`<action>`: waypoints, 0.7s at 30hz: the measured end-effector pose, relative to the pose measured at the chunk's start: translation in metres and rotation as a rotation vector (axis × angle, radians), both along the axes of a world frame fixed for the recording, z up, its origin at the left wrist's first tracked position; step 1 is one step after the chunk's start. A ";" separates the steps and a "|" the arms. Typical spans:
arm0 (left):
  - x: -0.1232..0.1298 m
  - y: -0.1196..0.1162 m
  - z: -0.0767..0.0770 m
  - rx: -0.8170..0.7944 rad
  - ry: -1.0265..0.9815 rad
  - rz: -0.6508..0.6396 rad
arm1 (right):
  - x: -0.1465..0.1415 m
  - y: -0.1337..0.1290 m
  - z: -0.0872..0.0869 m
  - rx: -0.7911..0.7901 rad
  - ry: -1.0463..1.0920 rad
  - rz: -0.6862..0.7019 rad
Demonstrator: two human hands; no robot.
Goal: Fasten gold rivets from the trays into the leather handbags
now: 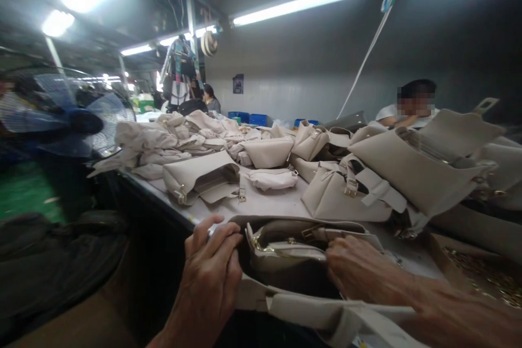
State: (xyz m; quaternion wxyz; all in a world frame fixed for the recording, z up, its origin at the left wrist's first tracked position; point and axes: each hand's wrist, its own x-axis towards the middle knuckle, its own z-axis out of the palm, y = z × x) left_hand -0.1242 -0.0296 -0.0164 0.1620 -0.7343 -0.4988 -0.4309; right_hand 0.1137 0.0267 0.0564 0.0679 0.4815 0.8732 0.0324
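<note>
A beige handbag (322, 302) lies right in front of me with its mouth facing up. Inside it sits a smaller beige pouch (281, 261) with a gold zip along its edge. My left hand (216, 258) is closed over the bag's left end, thumb side hidden. My right hand (350, 263) reaches into the bag from the right, its fingers curled at the right end of the pouch; the fingertips are out of sight. A strap with a gold buckle (309, 233) lies along the far inner side. A loose beige strap (359, 318) hangs at the near side.
Several beige bags, one an open bag (202, 176), cover the table (277, 204) beyond. A heap of pale wrapped pieces (175, 136) is at the back left. Gold chains (485, 274) fill a box at right. A fan (77, 119) stands left; a person (408, 106) sits opposite.
</note>
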 end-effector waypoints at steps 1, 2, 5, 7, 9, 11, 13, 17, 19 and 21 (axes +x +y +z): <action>0.001 0.001 0.000 -0.018 -0.031 -0.009 | 0.000 -0.002 -0.001 -0.022 -0.063 0.020; 0.002 0.002 0.001 -0.033 -0.060 -0.016 | 0.000 -0.003 -0.002 -0.039 -0.116 0.033; 0.005 0.002 0.004 -0.077 -0.105 -0.018 | -0.001 -0.007 -0.004 -0.020 -0.156 0.003; 0.008 0.002 0.006 -0.102 -0.116 -0.001 | -0.001 -0.011 -0.006 0.011 -0.143 -0.002; 0.012 0.001 0.008 -0.110 -0.127 0.006 | -0.001 -0.017 -0.011 0.046 -0.113 0.012; 0.016 0.002 0.009 -0.086 -0.124 0.006 | 0.000 -0.021 -0.016 0.069 -0.094 0.027; 0.020 0.004 0.008 -0.047 -0.077 0.005 | 0.001 -0.025 -0.018 0.058 -0.111 0.037; 0.022 0.013 0.008 0.092 0.073 0.054 | -0.001 -0.028 -0.004 0.010 -0.055 0.087; 0.018 0.017 0.010 0.156 0.127 0.075 | -0.005 -0.027 0.008 0.071 0.060 0.138; 0.014 0.020 0.013 0.177 0.163 0.049 | -0.010 -0.026 0.019 0.186 0.201 0.224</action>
